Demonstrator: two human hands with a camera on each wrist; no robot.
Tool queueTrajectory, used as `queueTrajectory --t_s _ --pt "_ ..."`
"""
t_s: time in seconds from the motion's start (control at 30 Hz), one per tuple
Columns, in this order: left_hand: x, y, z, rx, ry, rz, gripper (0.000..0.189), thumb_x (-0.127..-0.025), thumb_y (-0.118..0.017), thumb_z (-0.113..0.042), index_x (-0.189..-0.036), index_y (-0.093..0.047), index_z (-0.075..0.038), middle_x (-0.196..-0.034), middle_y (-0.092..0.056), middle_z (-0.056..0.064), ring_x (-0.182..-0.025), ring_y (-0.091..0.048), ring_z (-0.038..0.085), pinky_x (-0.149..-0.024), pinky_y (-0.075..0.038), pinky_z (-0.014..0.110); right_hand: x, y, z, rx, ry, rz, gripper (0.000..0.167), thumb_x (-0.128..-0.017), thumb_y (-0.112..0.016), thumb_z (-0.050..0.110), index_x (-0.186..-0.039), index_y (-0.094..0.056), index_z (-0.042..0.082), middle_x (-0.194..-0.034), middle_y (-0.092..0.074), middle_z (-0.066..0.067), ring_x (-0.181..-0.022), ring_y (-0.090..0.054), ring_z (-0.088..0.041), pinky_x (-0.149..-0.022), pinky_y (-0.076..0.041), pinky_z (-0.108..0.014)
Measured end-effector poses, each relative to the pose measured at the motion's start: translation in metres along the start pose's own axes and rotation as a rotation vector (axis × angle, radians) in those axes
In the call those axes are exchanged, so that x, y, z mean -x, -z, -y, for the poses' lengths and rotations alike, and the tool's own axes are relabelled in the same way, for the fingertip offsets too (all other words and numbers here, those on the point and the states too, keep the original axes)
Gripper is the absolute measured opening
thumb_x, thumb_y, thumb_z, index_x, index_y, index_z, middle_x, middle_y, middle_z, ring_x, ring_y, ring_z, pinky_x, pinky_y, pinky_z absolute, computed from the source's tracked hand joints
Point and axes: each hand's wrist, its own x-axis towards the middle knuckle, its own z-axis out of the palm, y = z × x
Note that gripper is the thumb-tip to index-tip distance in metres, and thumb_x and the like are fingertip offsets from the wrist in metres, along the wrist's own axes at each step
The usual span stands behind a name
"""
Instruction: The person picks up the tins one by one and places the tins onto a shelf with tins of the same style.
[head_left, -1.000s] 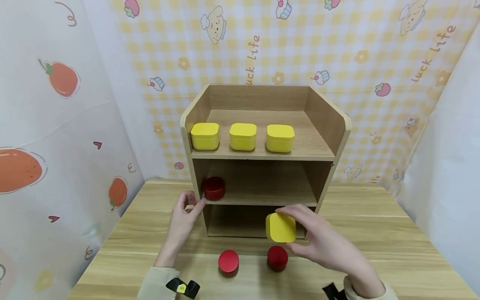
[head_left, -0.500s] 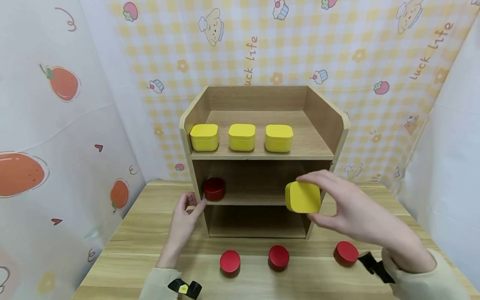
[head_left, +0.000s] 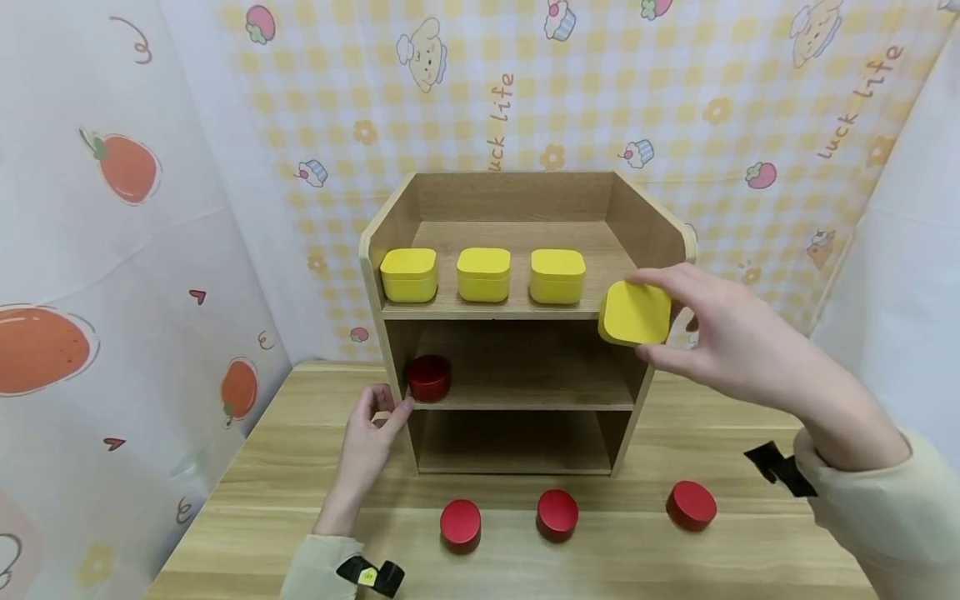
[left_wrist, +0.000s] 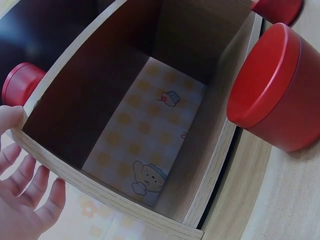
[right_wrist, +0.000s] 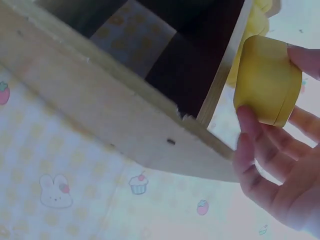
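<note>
My right hand (head_left: 720,333) pinches a yellow rounded-square box (head_left: 637,312) between thumb and fingers. The box is tilted, its lid facing me, in front of the right end of the wooden shelf's (head_left: 480,315) top board. In the right wrist view the yellow box (right_wrist: 265,80) appears beside the shelf's edge. Three more yellow boxes (head_left: 483,275) stand in a row on that board. At the shelf's left side panel my left hand (head_left: 367,442) holds on, its thumb at the front edge. Close to that thumb, a red round tin (head_left: 429,377) sits on the middle board.
Three red round tins stand on the wooden table before the shelf: a left one (head_left: 461,526), a middle one (head_left: 557,515) and a right one (head_left: 691,506). Printed cloth (head_left: 555,108) hangs behind the shelf, with white cloth at both sides.
My right hand has lifted the yellow box up and to the right, from before the lowest compartment to top-board height. The right-hand red tin has come into sight. My left hand stays put.
</note>
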Motion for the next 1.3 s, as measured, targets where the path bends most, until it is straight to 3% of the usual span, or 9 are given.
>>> queueTrajectory --t_s 0.2,0.43,0.53,0.7,0.93,1.1,1.3 --pt "0.001 0.000 0.001 -0.001 0.001 -0.006 0.022 -0.094 -0.065 -0.008 -0.102 -0.046 0.001 -0.099 -0.044 0.009 -0.097 -0.047 0.019 -0.070 -0.041 0.022 -0.005 0.004 -0.007 0.000 -0.062 0.045 0.068 -0.074 -0.086 0.013 -0.134 -0.055 0.006 -0.107 -0.063 -0.004 -0.076 -0.053 -0.011 -0.062 -0.044 -0.025" --pt "-0.011 0.002 0.031 0.030 -0.007 -0.018 0.027 -0.094 -0.068 -0.017 -0.104 -0.047 -0.003 -0.101 -0.044 0.007 -0.097 -0.046 0.019 -0.070 -0.041 0.023 -0.016 0.011 -0.013 -0.020 -0.143 0.131 0.065 -0.082 -0.081 0.018 -0.137 -0.050 0.006 -0.094 -0.061 -0.001 -0.067 -0.056 -0.008 -0.056 -0.046 -0.026" --pt "-0.011 0.002 0.036 0.032 -0.026 -0.026 0.029 -0.094 -0.068 -0.020 -0.104 -0.047 -0.002 -0.101 -0.044 0.008 -0.096 -0.046 0.019 -0.070 -0.041 0.022 -0.019 0.013 -0.015 -0.028 -0.178 0.173 0.064 -0.084 -0.079 0.022 -0.138 -0.049 0.006 -0.093 -0.060 0.000 -0.066 -0.055 -0.009 -0.057 -0.046 -0.027" --pt "-0.011 0.002 0.038 0.029 -0.034 -0.018 0.031 -0.094 -0.068 -0.022 -0.105 -0.047 -0.002 -0.102 -0.044 0.008 -0.097 -0.047 0.019 -0.070 -0.042 0.023 -0.026 0.019 -0.017 0.027 -0.183 0.216 0.062 -0.084 -0.079 0.023 -0.137 -0.052 0.007 -0.104 -0.062 -0.003 -0.071 -0.052 -0.014 -0.065 -0.044 -0.033" --pt "-0.013 0.001 0.040 0.029 -0.010 -0.013 0.027 -0.093 -0.068 -0.016 -0.105 -0.047 -0.003 -0.103 -0.044 0.007 -0.100 -0.046 0.019 -0.071 -0.042 0.023 -0.039 0.029 -0.023 0.054 -0.206 0.332 0.064 -0.085 -0.078 0.024 -0.139 -0.049 0.006 -0.123 -0.061 -0.011 -0.094 -0.059 -0.024 -0.082 -0.046 -0.045" --pt "-0.013 0.001 0.039 0.025 0.003 -0.005 0.028 -0.094 -0.068 -0.018 -0.106 -0.047 -0.003 -0.103 -0.044 0.007 -0.098 -0.045 0.018 -0.073 -0.042 0.023 -0.046 0.035 -0.029 0.032 -0.245 0.438 0.064 -0.088 -0.075 0.030 -0.143 -0.046 0.011 -0.129 -0.058 -0.012 -0.097 -0.060 -0.024 -0.083 -0.047 -0.048" --pt "-0.012 0.000 0.037 0.028 -0.025 -0.016 0.030 -0.093 -0.069 -0.021 -0.105 -0.048 -0.004 -0.102 -0.045 0.008 -0.098 -0.047 0.019 -0.073 -0.043 0.023 -0.052 0.037 -0.031 0.046 -0.241 0.479 0.062 -0.089 -0.074 0.030 -0.143 -0.047 0.015 -0.127 -0.059 -0.012 -0.095 -0.060 -0.023 -0.082 -0.047 -0.048"
